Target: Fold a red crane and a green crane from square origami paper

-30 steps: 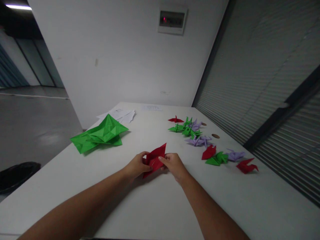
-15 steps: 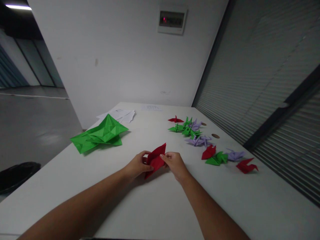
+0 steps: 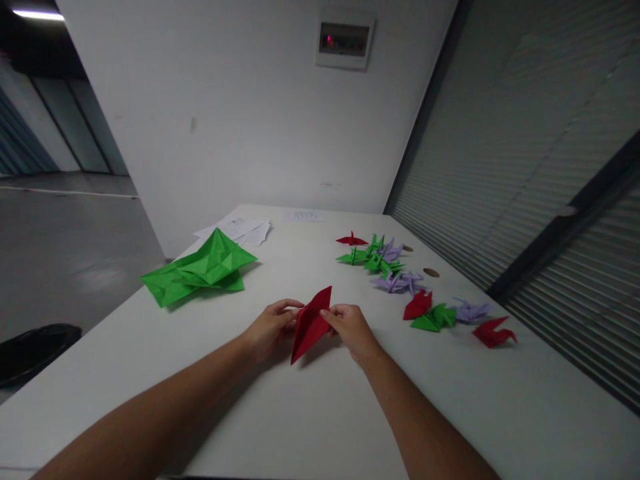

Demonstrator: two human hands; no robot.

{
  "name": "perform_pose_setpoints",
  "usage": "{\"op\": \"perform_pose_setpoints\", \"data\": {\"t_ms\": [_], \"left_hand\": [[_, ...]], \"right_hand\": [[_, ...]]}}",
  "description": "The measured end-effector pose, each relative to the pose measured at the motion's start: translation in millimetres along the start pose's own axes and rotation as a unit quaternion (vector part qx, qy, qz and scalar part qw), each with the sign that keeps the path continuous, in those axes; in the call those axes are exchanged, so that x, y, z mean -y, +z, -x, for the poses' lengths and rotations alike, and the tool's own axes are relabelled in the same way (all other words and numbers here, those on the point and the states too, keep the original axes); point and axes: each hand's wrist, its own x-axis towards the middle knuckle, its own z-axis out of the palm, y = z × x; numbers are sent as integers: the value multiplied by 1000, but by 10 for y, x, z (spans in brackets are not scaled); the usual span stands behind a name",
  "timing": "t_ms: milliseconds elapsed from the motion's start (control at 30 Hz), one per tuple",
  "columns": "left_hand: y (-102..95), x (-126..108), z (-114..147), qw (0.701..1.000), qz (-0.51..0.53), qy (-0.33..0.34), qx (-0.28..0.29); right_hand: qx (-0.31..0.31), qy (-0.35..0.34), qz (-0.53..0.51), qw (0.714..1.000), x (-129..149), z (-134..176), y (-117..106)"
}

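Note:
A piece of folded red origami paper point(image 3: 311, 328), kite-like and creased down its length, is held slightly tilted just above the white table. My right hand point(image 3: 349, 325) pinches its right edge, thumb on the front face and fingers behind. At the left edge is my left hand point(image 3: 274, 325), its fingers curled against the paper and partly hidden by it. To the right lie finished paper cranes: a red crane point(image 3: 493, 332), a green crane point(image 3: 436, 317), a purple crane point(image 3: 471, 311) and another red folded piece point(image 3: 418, 305).
Large green folded papers point(image 3: 203, 270) lie at the left of the table. More green cranes point(image 3: 381, 264) and purple cranes point(image 3: 398, 283) cluster farther back. White printed sheets point(image 3: 245, 231) are near the wall. A black-lined bin point(image 3: 37, 350) stands left, blinds point(image 3: 540, 200) right.
My left thumb has come off the front of the red paper, and the left fingers have shifted to its upper left edge. My right hand keeps its pinch.

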Motion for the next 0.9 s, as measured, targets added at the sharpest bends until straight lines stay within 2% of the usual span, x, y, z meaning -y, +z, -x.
{"op": "perform_pose_setpoints", "data": {"t_ms": [133,500,700,900], "left_hand": [[4,7,14,1000,-22,21,6],[21,-8,24,997,-59,39,-26],[48,17,37,995,-74,60,16],[130,40,61,994,-91,55,35]], "right_hand": [[8,3,-2,1000,15,12,7],[27,-12,-19,999,9,10,28],[18,-49,-38,998,-27,-9,47],[22,-40,-42,998,-2,50,118]]}}
